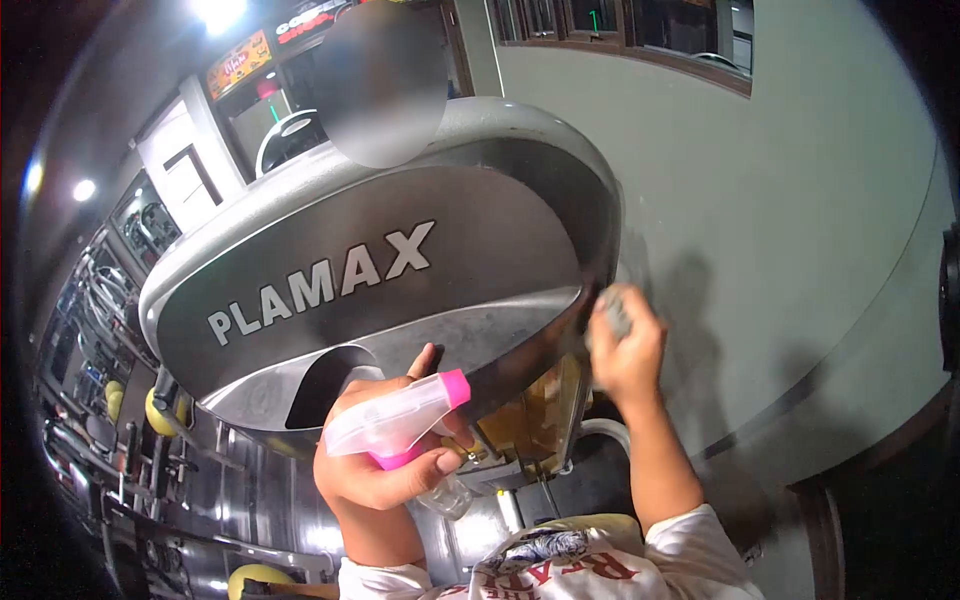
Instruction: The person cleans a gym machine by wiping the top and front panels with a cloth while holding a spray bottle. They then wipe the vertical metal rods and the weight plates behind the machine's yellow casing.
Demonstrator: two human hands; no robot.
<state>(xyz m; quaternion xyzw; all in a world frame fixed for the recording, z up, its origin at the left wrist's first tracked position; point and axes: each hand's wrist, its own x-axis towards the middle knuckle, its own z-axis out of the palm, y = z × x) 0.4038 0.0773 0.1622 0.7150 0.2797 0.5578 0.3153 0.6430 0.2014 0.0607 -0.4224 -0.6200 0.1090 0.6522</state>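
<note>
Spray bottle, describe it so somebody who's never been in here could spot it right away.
Find the big rounded machine panel lettered PLAMAX. In front of its lower edge, the left hand holds the spray bottle, with a see-through body and whitish trigger head. Its bright pink nozzle and collar set it apart from the greyish item in the right hand.

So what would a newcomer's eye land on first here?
The big dark panel marked PLAMAX fills the middle. In front of its lower edge, the left hand holds a pink-tipped spray bottle; by its right end, the right hand holds a small greyish wad.
</note>
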